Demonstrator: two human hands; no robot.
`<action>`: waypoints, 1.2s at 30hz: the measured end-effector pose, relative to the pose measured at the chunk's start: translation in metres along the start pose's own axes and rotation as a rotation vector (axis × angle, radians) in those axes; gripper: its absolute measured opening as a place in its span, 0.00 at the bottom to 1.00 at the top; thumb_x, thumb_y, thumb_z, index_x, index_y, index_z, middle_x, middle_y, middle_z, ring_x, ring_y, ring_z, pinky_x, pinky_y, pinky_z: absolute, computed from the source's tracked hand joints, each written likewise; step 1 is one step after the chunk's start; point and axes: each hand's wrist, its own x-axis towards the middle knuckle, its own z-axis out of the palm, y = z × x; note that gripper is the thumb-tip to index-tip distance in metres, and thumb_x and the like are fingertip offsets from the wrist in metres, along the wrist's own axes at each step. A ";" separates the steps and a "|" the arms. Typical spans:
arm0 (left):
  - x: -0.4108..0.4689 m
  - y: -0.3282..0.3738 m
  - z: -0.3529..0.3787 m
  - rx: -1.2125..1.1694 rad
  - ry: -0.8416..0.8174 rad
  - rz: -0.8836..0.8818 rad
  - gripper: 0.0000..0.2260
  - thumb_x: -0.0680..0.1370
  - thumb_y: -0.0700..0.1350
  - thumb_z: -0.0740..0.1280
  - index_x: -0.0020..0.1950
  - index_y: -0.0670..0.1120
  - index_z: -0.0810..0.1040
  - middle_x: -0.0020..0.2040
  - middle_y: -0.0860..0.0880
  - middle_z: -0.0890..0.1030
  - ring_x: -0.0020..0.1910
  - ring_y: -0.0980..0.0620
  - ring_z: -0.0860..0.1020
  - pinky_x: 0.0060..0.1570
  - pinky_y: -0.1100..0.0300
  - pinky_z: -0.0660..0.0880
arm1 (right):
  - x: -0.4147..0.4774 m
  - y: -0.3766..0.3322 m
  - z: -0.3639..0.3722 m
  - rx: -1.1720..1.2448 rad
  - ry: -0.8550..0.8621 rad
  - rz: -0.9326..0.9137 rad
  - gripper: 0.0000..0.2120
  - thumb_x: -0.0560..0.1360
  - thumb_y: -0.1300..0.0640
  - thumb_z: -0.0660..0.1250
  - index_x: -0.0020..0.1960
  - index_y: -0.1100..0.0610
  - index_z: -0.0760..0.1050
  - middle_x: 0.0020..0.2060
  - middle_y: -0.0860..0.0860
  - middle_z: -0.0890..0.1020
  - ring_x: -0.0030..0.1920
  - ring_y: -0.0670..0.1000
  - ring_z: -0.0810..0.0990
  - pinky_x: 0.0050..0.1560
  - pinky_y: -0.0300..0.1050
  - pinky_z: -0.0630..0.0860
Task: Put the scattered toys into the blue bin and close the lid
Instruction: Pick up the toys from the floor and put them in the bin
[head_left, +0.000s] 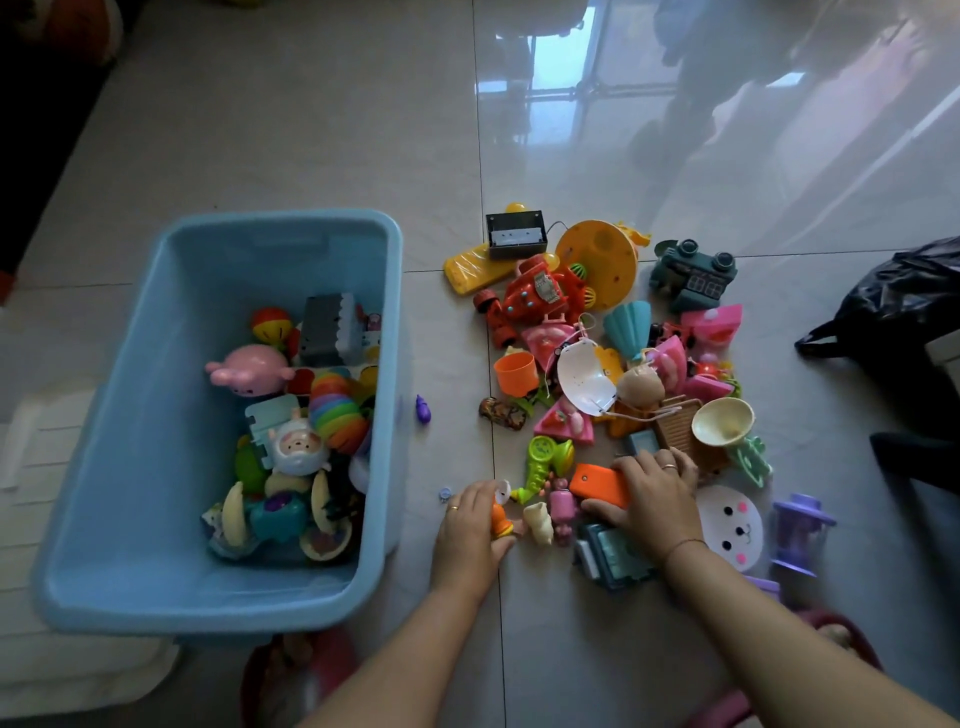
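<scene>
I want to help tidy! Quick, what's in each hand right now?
Left hand: holds a small orange toy.
Right hand: grips a flat orange toy.

The bin (130, 441) is pale blue. Inside it, the pig (249, 369) is pink and the coil (336, 413) is banded in rainbow stripes. On the pale grey tiled floor (311, 130), the robot (540, 293) is red, the disc (605, 260) yellow, the cup (516, 371) orange. The block (597, 486) and the figure (501, 521) are orange. The round face (730, 525) is white with pink cheeks and black dots; the lantern (800, 530) is purple, the bag (904, 306) black.
</scene>
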 end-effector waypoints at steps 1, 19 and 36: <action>0.000 0.002 -0.002 -0.021 0.040 -0.006 0.27 0.66 0.50 0.76 0.63 0.45 0.74 0.59 0.48 0.77 0.58 0.47 0.74 0.57 0.62 0.68 | -0.003 0.001 -0.001 0.002 0.022 -0.012 0.30 0.63 0.27 0.55 0.42 0.52 0.77 0.37 0.50 0.78 0.41 0.57 0.78 0.53 0.51 0.60; -0.002 0.026 -0.226 -0.266 1.144 -0.191 0.34 0.73 0.53 0.71 0.71 0.35 0.64 0.69 0.36 0.68 0.69 0.40 0.66 0.69 0.66 0.57 | 0.060 -0.209 -0.195 1.051 0.223 -0.169 0.30 0.70 0.34 0.60 0.61 0.54 0.71 0.53 0.49 0.73 0.55 0.47 0.72 0.58 0.47 0.72; -0.012 0.032 -0.001 0.156 -0.219 0.049 0.37 0.71 0.57 0.69 0.75 0.53 0.55 0.75 0.53 0.59 0.74 0.52 0.55 0.72 0.58 0.50 | -0.090 -0.038 0.012 0.291 -0.042 0.397 0.43 0.58 0.27 0.59 0.67 0.48 0.65 0.61 0.55 0.74 0.59 0.59 0.72 0.54 0.60 0.73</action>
